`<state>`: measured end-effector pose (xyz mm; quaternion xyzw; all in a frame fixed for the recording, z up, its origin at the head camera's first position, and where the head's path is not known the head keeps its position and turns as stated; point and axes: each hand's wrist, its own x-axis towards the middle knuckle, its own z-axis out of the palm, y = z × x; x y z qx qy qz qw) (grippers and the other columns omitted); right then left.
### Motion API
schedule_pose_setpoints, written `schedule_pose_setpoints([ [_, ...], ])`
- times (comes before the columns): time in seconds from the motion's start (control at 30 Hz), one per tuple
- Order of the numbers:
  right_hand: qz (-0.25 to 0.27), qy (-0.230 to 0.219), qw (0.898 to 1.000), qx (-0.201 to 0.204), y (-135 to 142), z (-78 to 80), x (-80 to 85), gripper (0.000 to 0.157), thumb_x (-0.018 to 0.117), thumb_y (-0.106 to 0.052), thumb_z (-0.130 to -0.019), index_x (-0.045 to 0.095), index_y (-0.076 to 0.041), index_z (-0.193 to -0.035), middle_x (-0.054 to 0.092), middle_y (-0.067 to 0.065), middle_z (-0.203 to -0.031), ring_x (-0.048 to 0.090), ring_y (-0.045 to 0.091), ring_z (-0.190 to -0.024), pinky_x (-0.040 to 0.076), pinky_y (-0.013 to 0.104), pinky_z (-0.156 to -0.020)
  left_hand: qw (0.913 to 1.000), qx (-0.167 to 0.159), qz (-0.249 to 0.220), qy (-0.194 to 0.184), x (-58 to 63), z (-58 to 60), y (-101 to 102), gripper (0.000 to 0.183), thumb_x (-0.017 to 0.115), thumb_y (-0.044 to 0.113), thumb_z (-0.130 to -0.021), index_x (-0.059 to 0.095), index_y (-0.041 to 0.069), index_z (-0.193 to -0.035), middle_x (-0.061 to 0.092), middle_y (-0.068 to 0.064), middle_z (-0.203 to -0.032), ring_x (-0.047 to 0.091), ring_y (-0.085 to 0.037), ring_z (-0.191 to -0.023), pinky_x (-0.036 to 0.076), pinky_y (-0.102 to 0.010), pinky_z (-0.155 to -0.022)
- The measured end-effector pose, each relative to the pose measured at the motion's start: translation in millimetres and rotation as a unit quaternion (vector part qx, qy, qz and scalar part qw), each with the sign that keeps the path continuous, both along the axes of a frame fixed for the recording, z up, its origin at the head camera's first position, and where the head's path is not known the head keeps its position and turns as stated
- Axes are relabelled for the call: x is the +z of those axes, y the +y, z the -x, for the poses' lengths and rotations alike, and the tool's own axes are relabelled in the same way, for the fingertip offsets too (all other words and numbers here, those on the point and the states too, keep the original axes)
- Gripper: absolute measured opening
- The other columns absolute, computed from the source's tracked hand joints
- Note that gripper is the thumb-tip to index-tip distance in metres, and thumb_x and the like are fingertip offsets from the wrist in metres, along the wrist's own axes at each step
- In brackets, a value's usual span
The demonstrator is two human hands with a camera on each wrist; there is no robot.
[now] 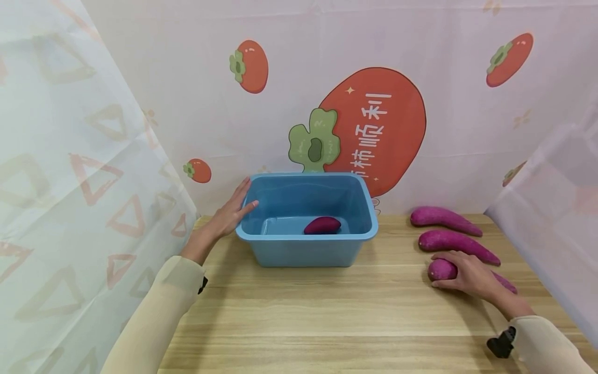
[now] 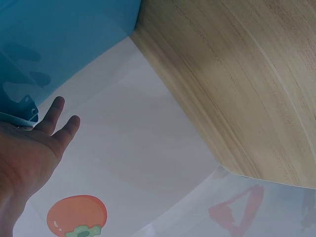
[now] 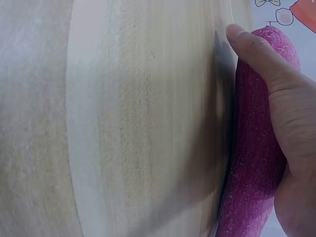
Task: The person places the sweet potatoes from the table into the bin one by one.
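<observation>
At the right, my right hand (image 1: 472, 274) curls its fingers and thumb round the thick end of a long purple sweet potato (image 3: 254, 133), which lies along the wooden table. Part of that sweet potato is hidden under the hand. Two more long purple sweet potatoes lie just behind it, a middle one (image 1: 458, 245) and a far one (image 1: 444, 218). My left hand (image 1: 229, 214) rests at the left rim of a blue plastic bin (image 1: 306, 253), its fingers straight and spread. Inside the bin lies a shorter, darker purple sweet potato (image 1: 323, 225), partly hidden by the front wall.
The wood-grain table (image 1: 299, 317) stretches in front of the bin. Behind it hangs a pale cloth backdrop (image 1: 154, 52) printed with persimmons. Patterned sheets close off the left and right sides. A black wrist device (image 1: 502, 343) sits at the right cuff.
</observation>
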<state>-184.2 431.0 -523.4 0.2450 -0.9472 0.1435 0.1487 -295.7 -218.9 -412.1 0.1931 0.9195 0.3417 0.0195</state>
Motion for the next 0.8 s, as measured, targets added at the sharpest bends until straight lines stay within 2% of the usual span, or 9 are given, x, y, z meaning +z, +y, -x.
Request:
schedule_pose_setpoints([
  [0.27, 0.002, -0.005, 1.000, 0.007, -3.7, -1.3, 7.0, 0.065, 0.103, -0.040, -0.060, 0.076, -0.013, -0.112, 0.073, 0.005, -0.103, 0.068, 0.020, -0.089, 0.056, 0.036, -0.069, 1.0000, 0.002, -0.006, -0.001, -1.1, 0.4, -0.4, 0.082, 0.039, 0.055, -0.109, 0.000, 0.021, -0.172, -0.007, 0.002, -0.179, 0.000, -0.035, -0.165, 0.014, -0.077, -0.122],
  [0.5, 0.005, -0.004, 1.000, 0.010, -1.7, 2.4, 5.2, 0.063, 0.104, -0.035, -0.058, 0.077, -0.012, -0.110, 0.074, 0.009, -0.103, 0.069, 0.024, -0.090, 0.056, 0.036, -0.070, 1.0000, 0.003, -0.002, 0.003, 0.0, 0.9, 0.2, 0.081, 0.039, 0.055, -0.109, 0.001, 0.021, -0.172, -0.006, 0.001, -0.180, 0.001, -0.036, -0.165, 0.015, -0.077, -0.122],
  [0.8, 0.014, -0.007, 1.000, 0.015, -1.5, 4.5, 3.6, 0.062, 0.105, -0.036, -0.057, 0.077, -0.013, -0.108, 0.074, 0.007, -0.102, 0.068, 0.021, -0.090, 0.055, 0.035, -0.070, 1.0000, 0.005, -0.003, -0.001, 0.2, 0.0, 0.5, 0.082, 0.040, 0.055, -0.109, 0.000, 0.023, -0.172, -0.007, 0.002, -0.179, 0.002, -0.036, -0.165, 0.015, -0.078, -0.121],
])
